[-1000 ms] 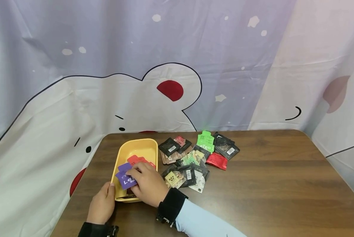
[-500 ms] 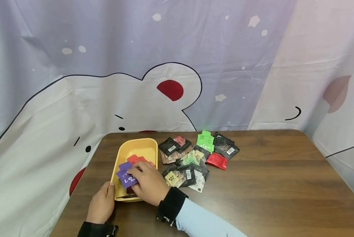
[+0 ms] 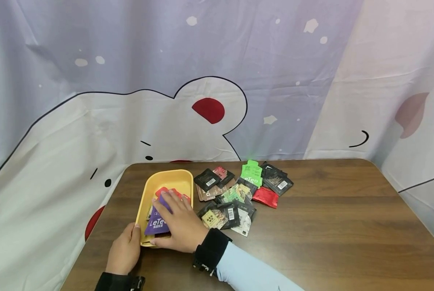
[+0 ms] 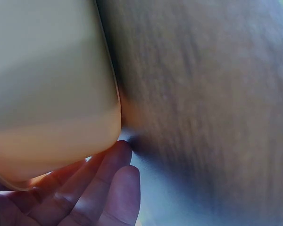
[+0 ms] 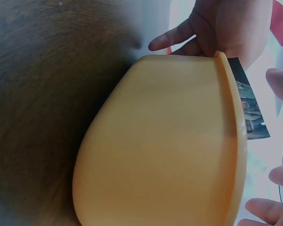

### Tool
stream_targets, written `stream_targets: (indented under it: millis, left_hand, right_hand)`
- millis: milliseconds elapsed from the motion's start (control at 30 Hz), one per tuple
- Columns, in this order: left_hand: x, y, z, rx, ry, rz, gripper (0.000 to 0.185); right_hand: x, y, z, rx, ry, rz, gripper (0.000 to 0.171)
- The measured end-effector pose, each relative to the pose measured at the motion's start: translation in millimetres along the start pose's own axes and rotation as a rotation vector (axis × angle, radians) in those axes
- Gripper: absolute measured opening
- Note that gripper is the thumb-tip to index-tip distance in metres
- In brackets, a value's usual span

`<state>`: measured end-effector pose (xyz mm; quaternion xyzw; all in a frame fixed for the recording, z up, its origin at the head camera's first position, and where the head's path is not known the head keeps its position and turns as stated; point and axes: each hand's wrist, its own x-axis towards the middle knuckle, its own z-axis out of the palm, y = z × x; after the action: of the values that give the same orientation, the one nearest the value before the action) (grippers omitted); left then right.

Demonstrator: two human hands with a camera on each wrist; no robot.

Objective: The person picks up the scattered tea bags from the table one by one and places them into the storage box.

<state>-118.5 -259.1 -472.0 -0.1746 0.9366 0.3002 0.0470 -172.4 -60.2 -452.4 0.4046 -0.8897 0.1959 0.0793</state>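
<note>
A yellow plastic bin [image 3: 171, 182] stands at the table's left side. My left hand [image 3: 124, 250] grips its near left edge, thumb at the rim; in the left wrist view the fingers [image 4: 120, 188] lie against the outer wall. Inside lies a purple tea packet [image 3: 155, 224] lettered "LeTea", partly covered by my right hand [image 3: 180, 228]. That hand's fingers are spread over the packets and do not curl round any. Red packets [image 3: 161, 190] show behind the purple one. A dark packet [image 5: 252, 113] sticks up past the rim in the right wrist view.
Right of the bin lies a loose pile of packets: black ones [image 3: 207, 180], a bright green one [image 3: 251, 173], a red one [image 3: 266, 197] and pale printed ones [image 3: 211, 219]. The brown wooden table [image 3: 329, 226] reaches back to a printed curtain [image 3: 275, 81].
My right hand has let go of the purple packet and spread its fingers over it. The packet now lies lower, turned with its lettering nearly level. The left hand stays on the bin.
</note>
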Motion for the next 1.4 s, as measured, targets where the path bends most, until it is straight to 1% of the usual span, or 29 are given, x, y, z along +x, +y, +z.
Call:
stream_targets:
  millis: [233,433,567,700,900,1067,1267,1400]
  left_hand:
    - [0.6,0.6,0.6,0.000,-0.012,-0.010,0.059]
    - [-0.1,0.4,1.5,0.001,-0.003,-0.005,0.060]
    - [-0.4,1.0,2.4,-0.001,0.001,-0.011,0.058]
    - [0.6,2.8,3.2,-0.002,-0.003,-0.031,0.059]
    - [1.0,3.7,3.0,-0.001,-0.005,-0.040,0.059]
    - [0.5,3.1,2.2,0.000,-0.010,-0.046,0.060]
    - [1.0,3.1,2.3,-0.001,-0.016,-0.054,0.061]
    - [2.1,2.6,2.6,-0.001,-0.020,-0.058,0.062]
  right_hand:
    - [-1,1,-1,0.008,-0.004,-0.004,0.097]
    - [-1,4,-1,0.003,-0.019,0.002,0.095]
    - [-2,7,-3,0.011,-0.037,0.029,0.092]
    - [-2,12,-6,0.048,-0.051,0.067,0.092]
    - [-5,23,-12,0.060,-0.066,0.121,0.090]
    - [-10,33,-16,0.077,-0.054,0.140,0.086]
    - [-22,51,-20,0.048,-0.055,0.159,0.083]
    - [-31,64,-20,0.071,-0.068,0.202,0.084]
